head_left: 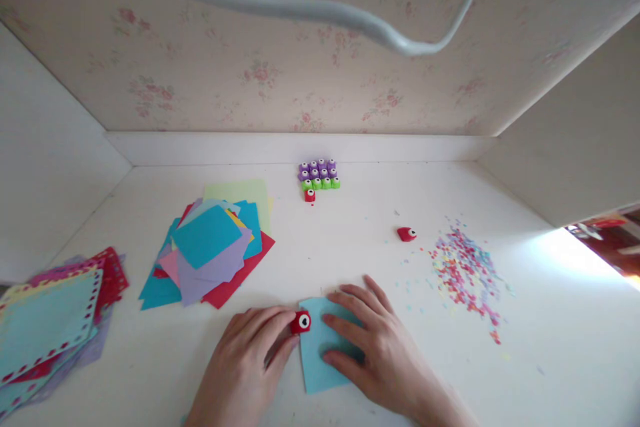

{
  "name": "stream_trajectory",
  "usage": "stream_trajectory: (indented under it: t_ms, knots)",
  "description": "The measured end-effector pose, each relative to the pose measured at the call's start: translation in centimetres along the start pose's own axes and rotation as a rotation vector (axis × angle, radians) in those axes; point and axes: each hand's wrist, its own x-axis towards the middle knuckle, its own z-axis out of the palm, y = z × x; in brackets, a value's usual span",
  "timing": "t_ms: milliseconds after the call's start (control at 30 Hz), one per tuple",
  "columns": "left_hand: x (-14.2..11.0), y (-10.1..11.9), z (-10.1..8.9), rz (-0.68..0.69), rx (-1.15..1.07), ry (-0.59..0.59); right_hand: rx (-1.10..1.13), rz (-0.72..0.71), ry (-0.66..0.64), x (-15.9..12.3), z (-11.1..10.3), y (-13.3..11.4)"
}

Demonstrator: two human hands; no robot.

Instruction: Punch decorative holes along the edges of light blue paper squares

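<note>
- Closest to me: left hand [250, 353] has a red craft punch [301, 322] pinched between thumb and fingers, right at the left edge of a light blue sheet [315, 363], near its top corner. Can't tell if the paper's in the slot.
- Right hand [380, 343] is on that sheet, fingers spread. No holes I can make out on it, so I'd call this one barely begun.
- Far left: overlapping edge-punched sheets [47, 327], holes along their borders. Those look done to me.
- Off to the right, a scatter of paper confetti [465, 267], so plenty's been punched.
- Beyond the left hand, a messy pile of coloured paper [207, 237], no holes visible; probably what's left.
- Spare red punch [407, 234] by the confetti.
- Way back: another red punch [310, 195], then green punches [321, 184] and purple punches [318, 171] in rows.
</note>
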Motion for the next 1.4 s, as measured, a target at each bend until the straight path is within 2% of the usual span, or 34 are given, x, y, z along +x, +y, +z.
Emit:
stream_trajectory:
  t_ms: [233, 633, 900, 1067, 1200, 1333, 1400]
  knots:
    - [0.2, 0.2, 0.1, 0.009, -0.008, -0.02, -0.025, -0.006, -0.01, 0.1, -0.2, -0.1]
    - [0.0, -0.1, 0.3, -0.038, -0.05, -0.045, 0.04, 0.028, 0.053, 0.0, 0.2, -0.6]
    - [1.0, 1.2, -0.7, -0.215, -0.194, -0.09, 0.064, 0.043, 0.043, -0.1, -0.1, -0.7]
    - [1.8, 1.7, -0.3, -0.271, -0.214, -0.111, 0.064, 0.039, 0.044, -0.2, -0.1, -0.8]
    - [2.6, 1.6, -0.2, -0.298, -0.234, -0.179, 0.059, 0.03, 0.046, -0.3, -0.1, -0.7]
    - [4.1, 1.3, -0.1, -0.412, -0.191, -0.333, 0.053, 0.038, 0.045, -0.3, -0.1, -0.9]
    - [4.9, 1.0, 0.2, -0.44, -0.166, -0.371, 0.049, 0.043, 0.043, -0.4, -0.1, -1.0]
